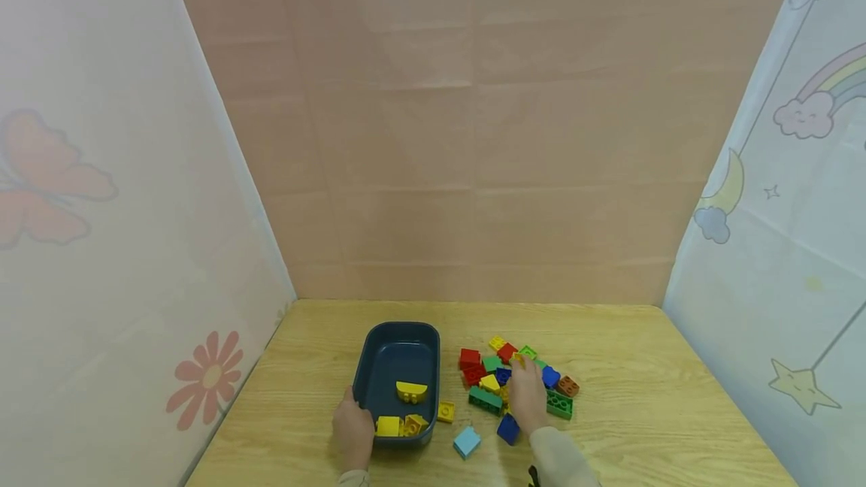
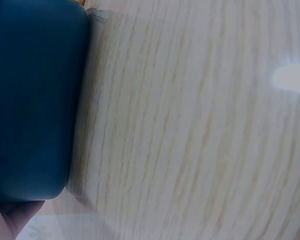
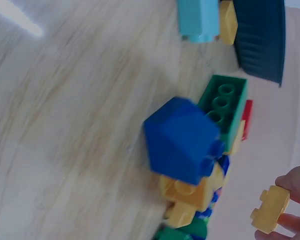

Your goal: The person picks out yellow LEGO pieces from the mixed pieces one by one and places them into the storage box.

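Observation:
My left hand [image 1: 353,431] grips the left side of a dark blue tray [image 1: 437,367], with the thumb at the rim. Inside the tray lie several yellow blocks, among them a rounded one [image 1: 411,391] and a square one [image 1: 389,426]. Over the pile of toy blocks, my right hand [image 1: 528,395] pinches a yellow building block [image 3: 271,209] between thumb and fingers, studs showing in the right wrist view. Below that hand is a dark blue angled block [image 3: 179,139]. In the left wrist view, the tray's outer wall [image 2: 35,100] hides most of the left hand.
Red [image 1: 470,358], green [image 1: 485,399], blue and yellow blocks lie heaped right of the tray, with a brown block [image 1: 567,385] at the pile's right edge. A light blue block [image 1: 467,442] and a yellow block [image 1: 446,411] lie nearer the tray. Cloth walls enclose the wooden table [image 1: 649,412].

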{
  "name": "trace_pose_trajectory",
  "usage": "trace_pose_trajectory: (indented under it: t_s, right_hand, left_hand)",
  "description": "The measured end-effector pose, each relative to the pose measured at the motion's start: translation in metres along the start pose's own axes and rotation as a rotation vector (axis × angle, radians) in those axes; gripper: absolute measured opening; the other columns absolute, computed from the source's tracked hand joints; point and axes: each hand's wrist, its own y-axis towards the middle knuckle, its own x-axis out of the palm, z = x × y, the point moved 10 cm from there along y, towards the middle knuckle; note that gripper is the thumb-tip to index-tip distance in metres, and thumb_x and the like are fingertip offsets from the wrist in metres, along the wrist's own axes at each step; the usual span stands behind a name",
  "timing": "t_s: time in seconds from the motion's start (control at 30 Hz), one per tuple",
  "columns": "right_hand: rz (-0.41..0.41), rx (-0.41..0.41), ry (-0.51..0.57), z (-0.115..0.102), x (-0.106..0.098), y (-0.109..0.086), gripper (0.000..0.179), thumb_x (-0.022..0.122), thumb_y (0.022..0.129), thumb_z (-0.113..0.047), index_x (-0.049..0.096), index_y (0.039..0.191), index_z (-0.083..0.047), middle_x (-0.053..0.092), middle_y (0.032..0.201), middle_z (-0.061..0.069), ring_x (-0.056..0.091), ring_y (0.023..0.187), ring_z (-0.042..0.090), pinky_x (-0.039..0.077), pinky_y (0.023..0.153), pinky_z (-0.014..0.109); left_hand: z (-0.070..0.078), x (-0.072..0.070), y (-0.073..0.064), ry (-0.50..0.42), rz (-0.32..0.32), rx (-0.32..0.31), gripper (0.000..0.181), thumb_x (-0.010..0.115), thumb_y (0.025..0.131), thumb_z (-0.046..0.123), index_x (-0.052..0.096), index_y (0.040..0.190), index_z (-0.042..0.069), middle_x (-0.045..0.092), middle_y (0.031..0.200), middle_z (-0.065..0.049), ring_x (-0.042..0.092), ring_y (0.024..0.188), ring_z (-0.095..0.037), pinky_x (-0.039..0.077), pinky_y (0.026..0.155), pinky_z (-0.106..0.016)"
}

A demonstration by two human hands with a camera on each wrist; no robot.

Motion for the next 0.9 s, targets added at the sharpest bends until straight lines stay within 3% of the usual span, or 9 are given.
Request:
trace_pose_trajectory:
  t_s: [0.2,0.33,0.43,0.57,0.9]
  right_hand:
    - [0.033,-0.044,0.022,-0.017,-0.005,0.002,0.032,0.067,0.069,0.01,0.061,0.1,0.01,0.051,0.108,0.03,0.048,0.098,0.043,0.051,0.067,0.044]
    - [0.097,-0.121,-0.014,-0.033,-0.009,0.0,0.031,0.069,0.066,0.01,0.063,0.096,0.008,0.053,0.107,0.027,0.05,0.097,0.042,0.052,0.058,0.04]
    - [0.119,-0.175,-0.029,-0.046,-0.009,-0.001,0.029,0.069,0.065,0.011,0.063,0.093,0.008,0.054,0.106,0.026,0.05,0.097,0.041,0.052,0.062,0.039]
    - [0.116,-0.214,0.005,-0.062,-0.008,0.0,0.028,0.068,0.066,0.012,0.064,0.093,0.007,0.053,0.106,0.026,0.05,0.099,0.04,0.05,0.074,0.042]
    - [0.105,-0.289,0.045,-0.097,-0.008,-0.003,0.026,0.067,0.067,0.012,0.064,0.092,0.006,0.052,0.109,0.024,0.051,0.1,0.037,0.051,0.072,0.038]
  left_hand:
    - [0.001,0.001,0.001,0.01,-0.003,0.005,0.045,0.055,0.071,-0.013,0.049,0.116,-0.016,0.06,0.094,-0.028,0.059,0.085,-0.039,0.049,0.068,-0.048]
    - [-0.001,0.001,0.001,0.017,-0.008,-0.007,0.045,0.055,0.071,-0.013,0.048,0.116,-0.016,0.06,0.095,-0.029,0.059,0.085,-0.039,0.049,0.068,-0.047]
    - [-0.003,0.001,0.001,0.014,-0.002,-0.012,0.046,0.055,0.071,-0.013,0.048,0.116,-0.015,0.06,0.093,-0.028,0.059,0.083,-0.039,0.049,0.066,-0.047]
    - [-0.003,0.002,0.001,0.013,0.001,-0.013,0.045,0.054,0.071,-0.013,0.049,0.116,-0.015,0.061,0.092,-0.027,0.059,0.082,-0.038,0.049,0.065,-0.047]
    - [-0.006,0.005,0.002,0.013,-0.027,-0.043,0.046,0.052,0.073,-0.012,0.047,0.119,-0.014,0.06,0.097,-0.028,0.059,0.086,-0.039,0.049,0.068,-0.048]
